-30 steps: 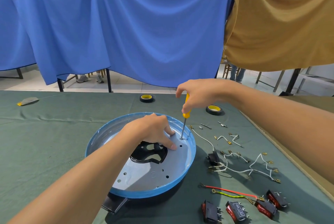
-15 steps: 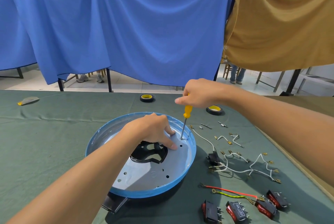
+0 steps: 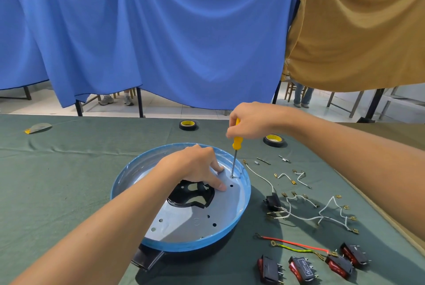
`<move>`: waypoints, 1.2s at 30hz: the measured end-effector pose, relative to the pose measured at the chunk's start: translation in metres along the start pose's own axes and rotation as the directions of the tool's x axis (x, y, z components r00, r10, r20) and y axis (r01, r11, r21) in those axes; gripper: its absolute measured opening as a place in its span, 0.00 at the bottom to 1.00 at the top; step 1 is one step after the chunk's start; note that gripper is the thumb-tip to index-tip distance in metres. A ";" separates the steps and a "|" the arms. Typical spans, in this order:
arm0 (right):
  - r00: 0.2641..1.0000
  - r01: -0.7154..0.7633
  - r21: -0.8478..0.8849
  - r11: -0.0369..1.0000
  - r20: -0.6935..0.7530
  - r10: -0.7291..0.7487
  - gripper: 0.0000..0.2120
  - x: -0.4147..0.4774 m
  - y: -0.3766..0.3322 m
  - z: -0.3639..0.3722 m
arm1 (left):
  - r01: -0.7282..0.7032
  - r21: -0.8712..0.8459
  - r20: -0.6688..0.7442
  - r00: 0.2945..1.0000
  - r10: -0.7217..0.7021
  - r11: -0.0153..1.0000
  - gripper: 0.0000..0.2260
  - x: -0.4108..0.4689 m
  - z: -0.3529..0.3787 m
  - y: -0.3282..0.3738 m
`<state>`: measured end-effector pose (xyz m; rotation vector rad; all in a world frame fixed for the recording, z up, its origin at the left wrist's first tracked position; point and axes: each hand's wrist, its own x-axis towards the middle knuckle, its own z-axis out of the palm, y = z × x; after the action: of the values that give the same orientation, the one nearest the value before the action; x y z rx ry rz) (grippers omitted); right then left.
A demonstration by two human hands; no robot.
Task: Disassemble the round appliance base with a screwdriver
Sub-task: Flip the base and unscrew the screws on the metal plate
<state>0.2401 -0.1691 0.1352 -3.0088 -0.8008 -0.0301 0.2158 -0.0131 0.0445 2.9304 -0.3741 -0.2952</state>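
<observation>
The round appliance base (image 3: 244,206), blue-rimmed with a pale grey inner plate and a black cut-out in the middle, lies on the green table cloth. My left hand (image 3: 195,167) rests inside it, fingertips pressing the plate beside the cut-out. My right hand (image 3: 250,121) grips the top of a yellow-handled screwdriver (image 3: 236,144). The screwdriver stands nearly upright, its tip on a screw (image 3: 232,176) at the plate's far right edge.
Right of the base lie white wires with brass terminals (image 3: 322,211), a red and a yellow-green wire (image 3: 294,244), several black-and-red rocker switches (image 3: 305,266) and loose small metal parts (image 3: 264,161). Two tape rolls (image 3: 188,125) (image 3: 273,140) sit farther back. Blue and tan cloths hang behind.
My right hand has shifted its grip on the screwdriver handle, turning it; the tip stays on the same screw. My left hand has not moved.
</observation>
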 end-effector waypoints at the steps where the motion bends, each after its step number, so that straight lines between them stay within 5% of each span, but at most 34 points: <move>1: 0.999 -0.023 -0.017 1.000 -0.023 0.023 0.22 0.001 0.001 0.002 | -0.001 -0.005 -0.002 1.000 0.001 1.000 0.30 -0.001 -0.001 0.000; 3: 0.998 -0.027 -0.001 1.000 -0.059 0.027 0.23 0.001 0.001 0.004 | -0.005 -0.014 -0.004 1.000 0.005 1.000 0.30 -0.001 -0.003 -0.001; 7: 0.998 0.049 0.040 0.998 0.031 -0.050 0.06 -0.003 0.002 -0.003 | -0.010 -0.044 -0.043 0.999 0.008 0.999 0.27 -0.003 -0.006 0.001; 11: 1.000 0.014 -0.049 0.999 0.005 -0.014 0.22 -0.002 0.002 -0.002 | -0.070 -0.092 -0.224 0.973 0.048 0.993 0.17 -0.003 -0.009 0.003; 16: 0.997 0.075 0.001 0.997 0.013 -0.075 0.10 -0.004 -0.001 -0.003 | -0.165 -0.188 -0.248 0.962 0.115 0.968 0.09 -0.001 -0.006 0.016; 22: 0.999 0.036 -0.051 0.998 -0.031 -0.038 0.23 -0.004 0.001 0.002 | -0.144 -0.190 -0.228 0.969 0.099 0.971 0.03 0.006 0.005 0.024; 26: 0.996 0.084 0.009 0.996 0.008 -0.084 0.11 -0.008 0.005 -0.001 | -0.148 -0.196 -0.233 0.967 0.100 0.969 0.03 0.008 0.005 0.027; 32: 0.998 0.064 0.028 0.998 -0.022 -0.063 0.22 -0.006 0.010 0.003 | -0.125 -0.108 -0.237 0.967 0.096 0.986 0.04 0.005 0.005 0.032; 36: 0.992 0.120 0.074 0.990 -0.032 -0.118 0.08 -0.009 0.011 0.001 | -0.064 -0.026 -0.287 0.956 0.054 0.998 0.13 0.004 0.007 0.035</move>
<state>0.2377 -0.1832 0.1340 -2.8802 -0.9551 -0.0436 0.2104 -0.0485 0.0437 2.8619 -0.4061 0.1307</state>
